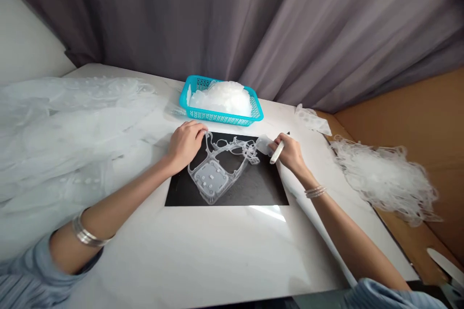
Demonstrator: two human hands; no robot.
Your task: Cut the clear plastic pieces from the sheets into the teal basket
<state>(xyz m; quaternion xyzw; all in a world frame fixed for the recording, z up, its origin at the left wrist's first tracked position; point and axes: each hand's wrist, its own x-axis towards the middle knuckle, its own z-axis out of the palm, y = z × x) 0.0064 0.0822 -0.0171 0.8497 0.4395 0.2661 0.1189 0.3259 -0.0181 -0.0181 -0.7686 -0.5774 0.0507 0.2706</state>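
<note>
A translucent, rubbery moulded sheet [210, 176] lies on a black mat [253, 188]. It has a squarish panel with small raised knobs at the lower left and thin looping strips along its top. My left hand [186, 144] is closed at the sheet's upper left, its fingertips pinching the tip of a strip. In my right hand [289, 152], past the sheet's right end, is a slim white handle [277, 152]; the tool's working end cannot be made out. A small translucent flap [264, 145] touches or sits beside those right fingers.
A turquoise basket [221, 117] heaped with translucent white pieces [228, 98] stands behind the mat. Stacked translucent sheets [68, 125] cover the table's left side. At the right edge lies a pile of stringy offcuts [387, 178], with a smaller scrap [311, 119] behind it.
</note>
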